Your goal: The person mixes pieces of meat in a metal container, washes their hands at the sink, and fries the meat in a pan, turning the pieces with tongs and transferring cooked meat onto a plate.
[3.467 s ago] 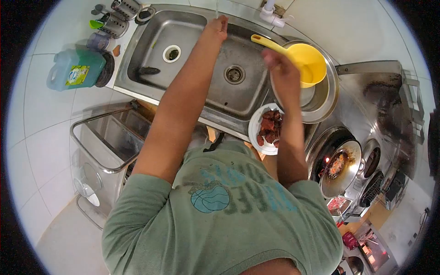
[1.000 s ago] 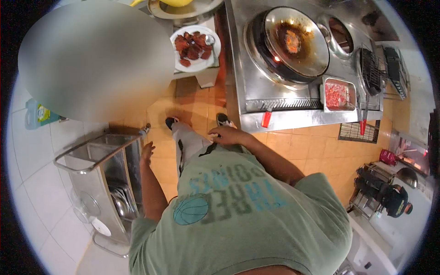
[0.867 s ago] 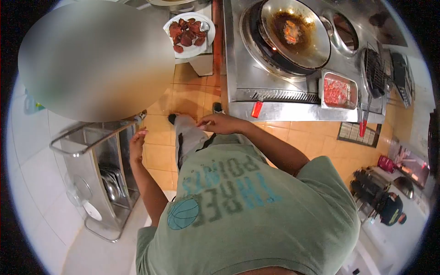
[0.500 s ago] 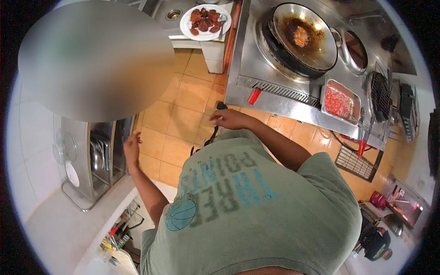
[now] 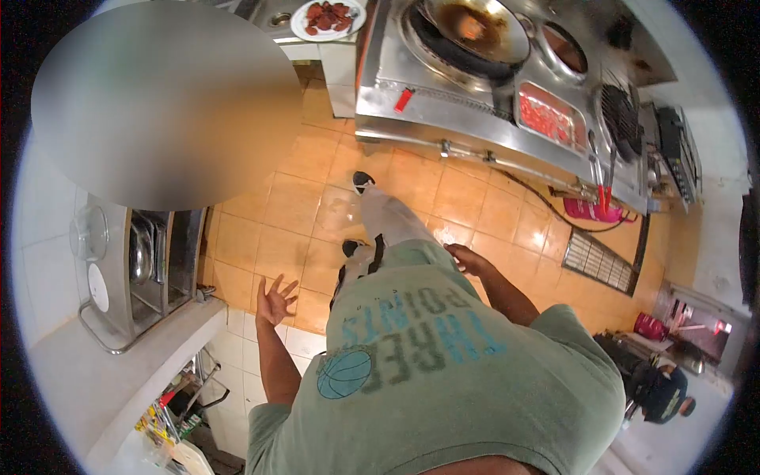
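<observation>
At 8 o'clock, the left hand (image 5: 275, 302) spreads its fingers around nothing; at 4 o'clock, the right hand's (image 5: 469, 260) grip cannot be told. The pan (image 5: 511, 46), at 1 o'clock, looks stiff, fairly heavy, oil-slick; its loop handle (image 5: 528, 26) seems the best hold.

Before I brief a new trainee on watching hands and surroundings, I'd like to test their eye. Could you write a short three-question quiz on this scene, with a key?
1. True or false: the left hand is open, with its fingers spread.
2. Fill in the blank: the small object lying near the front edge of the stove is ___ in colour.
3. Where is the metal tray with the reddish contents?
A) On the floor
B) In the sink
C) On the stove

Key: 1. True. 2. Red. 3. C.
</observation>
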The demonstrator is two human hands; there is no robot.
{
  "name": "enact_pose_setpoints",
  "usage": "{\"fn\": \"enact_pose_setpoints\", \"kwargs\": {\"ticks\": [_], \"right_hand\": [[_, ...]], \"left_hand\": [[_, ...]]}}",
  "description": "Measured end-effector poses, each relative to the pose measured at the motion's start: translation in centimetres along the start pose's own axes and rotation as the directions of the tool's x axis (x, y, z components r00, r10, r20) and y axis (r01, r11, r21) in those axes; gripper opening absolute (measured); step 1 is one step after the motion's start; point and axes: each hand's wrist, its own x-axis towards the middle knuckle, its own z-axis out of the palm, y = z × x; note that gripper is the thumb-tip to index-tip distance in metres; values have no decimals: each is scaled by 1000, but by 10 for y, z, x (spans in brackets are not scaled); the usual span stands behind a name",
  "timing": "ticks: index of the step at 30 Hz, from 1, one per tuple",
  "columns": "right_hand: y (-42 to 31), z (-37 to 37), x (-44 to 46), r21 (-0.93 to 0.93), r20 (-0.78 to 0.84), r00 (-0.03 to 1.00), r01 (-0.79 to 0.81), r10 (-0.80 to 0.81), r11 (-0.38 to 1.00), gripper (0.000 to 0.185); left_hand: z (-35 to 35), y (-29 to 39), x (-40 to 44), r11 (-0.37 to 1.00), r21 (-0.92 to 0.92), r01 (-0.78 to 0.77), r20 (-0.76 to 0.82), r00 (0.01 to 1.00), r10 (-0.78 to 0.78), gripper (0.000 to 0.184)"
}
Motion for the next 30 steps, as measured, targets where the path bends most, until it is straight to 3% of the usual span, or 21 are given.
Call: {"fn": "enact_pose_setpoints", "kwargs": {"ticks": [1,2,4,5,6,7,8,9,10,11,12,13,14,15,17,18,20,22,24,26,30], "right_hand": [[30,4,6,88,43,998,-56,52,995,58],[61,-2,29,163,87,992,-106,93,981,53],[94,-22,67,-86,18,999,43,-41,995,48],[105,-32,87,-205,-3,993,118,-121,972,45],[116,-38,104,-317,-17,980,185,-200,930,43],[124,-40,112,-423,-24,961,239,-274,874,41],[130,-43,121,-527,-26,937,282,-347,802,39],[100,-39,73,-726,-53,898,265,-436,635,34],[91,-45,69,-766,-34,923,222,-383,604,35],[87,-53,66,-802,-18,946,179,-323,570,37],[87,-61,61,-837,-7,966,136,-258,530,39],[105,-72,78,-847,-34,965,111,-262,519,37],[105,-75,69,-826,-46,986,51,-158,561,36],[115,-78,73,-833,-50,990,31,-131,552,33],[137,-83,81,-835,-49,995,9,-90,551,30],[151,-87,82,-803,-49,994,16,-93,595,30],[174,-102,80,-689,-56,993,40,-108,724,30],[193,-126,75,-552,-56,992,64,-114,831,30],[209,-163,71,-426,-43,992,89,-119,900,30],[214,-197,70,-358,-44,992,95,-119,929,30],[218,-254,68,-327,-43,995,69,-88,943,30]], "left_hand": [[-1,4,2,961,275,25,-28,999,-18,67],[19,7,-1,857,515,28,-189,978,82,62],[74,32,-13,499,834,236,-438,833,339,53],[98,50,-12,277,884,376,-467,718,516,49],[110,60,-6,509,858,64,-403,698,592,44],[126,68,-3,649,712,-268,-358,656,664,38],[141,77,1,484,855,-186,-208,732,649,33],[168,96,-3,277,953,-124,-68,801,594,29],[205,120,-16,349,924,-156,10,923,385,33],[249,146,-35,424,891,-159,104,983,151,37],[298,168,-55,512,804,-303,296,950,98,34],[345,191,-74,605,679,-417,480,875,64,31],[386,218,-89,588,555,-588,672,734,100,35],[424,246,-99,566,395,-724,823,552,131,40],[505,300,-109,486,54,-872,973,156,173,55],[542,320,-105,683,-176,-709,977,-44,206,51],[611,353,-102,753,-366,-546,921,-329,209,45],[651,373,-60,672,-512,-535,812,-47,581,38],[650,377,-3,701,-377,-606,583,433,687,40],[630,396,29,755,-251,-606,177,738,651,45],[595,331,-26,476,-343,-810,242,413,878,46]]}}
